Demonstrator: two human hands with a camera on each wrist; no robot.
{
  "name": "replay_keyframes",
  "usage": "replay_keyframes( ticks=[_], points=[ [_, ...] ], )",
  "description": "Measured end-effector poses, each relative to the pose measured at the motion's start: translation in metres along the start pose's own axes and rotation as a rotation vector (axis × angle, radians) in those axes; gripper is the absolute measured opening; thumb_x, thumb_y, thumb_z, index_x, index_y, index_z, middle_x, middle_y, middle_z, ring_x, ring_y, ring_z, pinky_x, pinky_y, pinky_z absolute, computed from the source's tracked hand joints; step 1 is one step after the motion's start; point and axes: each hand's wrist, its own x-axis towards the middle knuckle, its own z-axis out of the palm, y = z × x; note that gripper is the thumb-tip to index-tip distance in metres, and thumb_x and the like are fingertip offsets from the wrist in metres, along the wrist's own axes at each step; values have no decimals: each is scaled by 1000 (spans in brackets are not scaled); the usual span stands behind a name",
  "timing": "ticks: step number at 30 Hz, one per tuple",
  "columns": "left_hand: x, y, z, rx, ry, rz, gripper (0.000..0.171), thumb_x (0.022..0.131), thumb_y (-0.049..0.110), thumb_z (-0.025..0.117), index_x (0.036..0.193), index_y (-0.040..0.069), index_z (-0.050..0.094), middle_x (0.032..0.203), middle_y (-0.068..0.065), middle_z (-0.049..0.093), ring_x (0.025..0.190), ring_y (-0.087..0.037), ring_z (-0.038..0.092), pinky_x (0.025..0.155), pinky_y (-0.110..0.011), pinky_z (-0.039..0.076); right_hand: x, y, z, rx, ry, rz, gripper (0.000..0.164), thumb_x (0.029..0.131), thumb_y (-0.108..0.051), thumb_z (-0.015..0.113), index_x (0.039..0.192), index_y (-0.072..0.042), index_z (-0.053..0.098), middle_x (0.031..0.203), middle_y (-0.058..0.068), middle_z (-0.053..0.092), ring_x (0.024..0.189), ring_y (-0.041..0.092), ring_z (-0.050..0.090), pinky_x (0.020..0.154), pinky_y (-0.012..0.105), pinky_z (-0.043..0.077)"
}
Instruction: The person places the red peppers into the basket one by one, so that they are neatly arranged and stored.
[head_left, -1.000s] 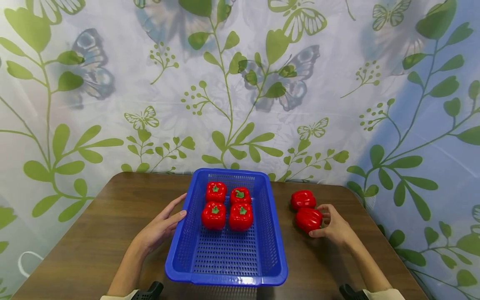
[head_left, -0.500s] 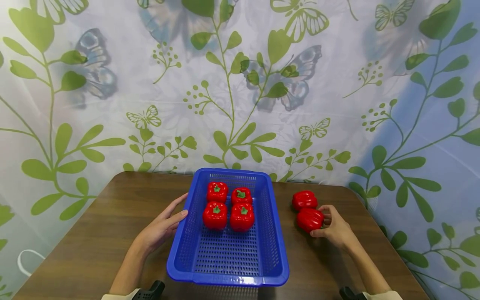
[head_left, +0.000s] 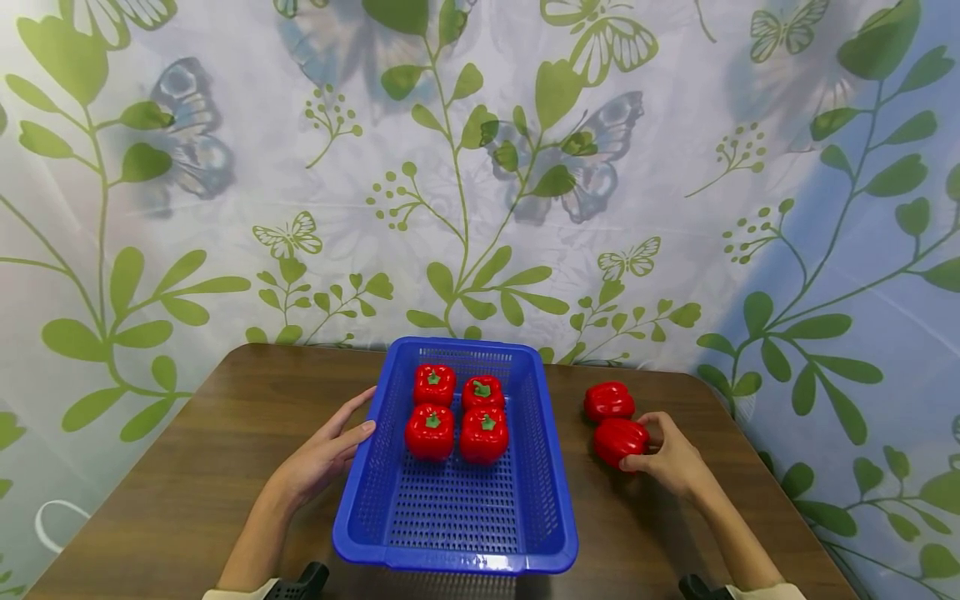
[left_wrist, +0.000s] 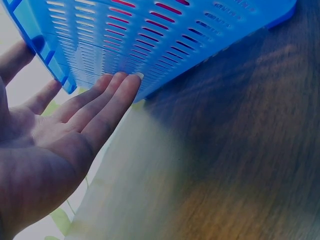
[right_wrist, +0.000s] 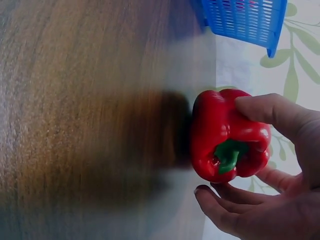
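My right hand [head_left: 670, 461] holds a red bell pepper [head_left: 619, 442] low over the table, right of the basket. In the right wrist view the thumb lies on one side of this bell pepper [right_wrist: 210, 135] and fingers on the other; its green stem faces the camera. Just behind it lies a second red bell pepper [head_left: 608, 401]. My left hand [head_left: 318, 461] is at the left side of a blue plastic basket [head_left: 343, 517]. Its fingers are extended along the slotted outer wall [left_wrist: 165, 45], thumb at the rim. Several red bell peppers [head_left: 457, 417] stand stem up inside the basket.
The basket stands on a brown wooden table [head_left: 225, 433], its front wall near the viewer. Behind the table hangs a pale curtain [head_left: 337, 250] printed with green leaves and butterflies. A white cord loop [head_left: 45, 525] shows at the far left.
The right hand and its bell pepper have shifted only slightly, the pepper turning a little. The left hand keeps its place at the basket. The whole view moved slightly at first.
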Motion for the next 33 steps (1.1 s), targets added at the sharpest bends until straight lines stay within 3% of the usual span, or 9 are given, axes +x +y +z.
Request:
replay_keyframes(
  ticks=[11, 20, 33],
  points=[
    [1, 0, 0, 2, 0, -4, 64, 109, 25, 44, 164, 30, 11, 155, -29, 38, 130, -40, 58, 100, -45, 54, -1, -5, 0, 12, 17, 8, 78, 85, -36, 79, 143, -6, 37, 132, 32, 58, 119, 44, 58, 84, 49, 55],
    [0, 1, 0, -2, 0, -6, 64, 109, 26, 44, 163, 31, 11, 154, -29, 38, 130, -41, 58, 100, -45, 53, 0, -9, 2, 1, 60, -43, 77, 85, -38, 80, 143, -5, 43, 134, 35, 57, 115, 45, 59, 82, 50, 56],
    [-1, 3, 1, 1, 4, -15, 64, 109, 26, 44, 163, 31, 11, 153, -29, 41, 128, -40, 60, 99, -45, 54, 5, -16, 13, 26, 114, -46, 82, 83, -42, 82, 145, -4, 43, 137, 31, 47, 124, 46, 49, 93, 58, 50]
  ],
)
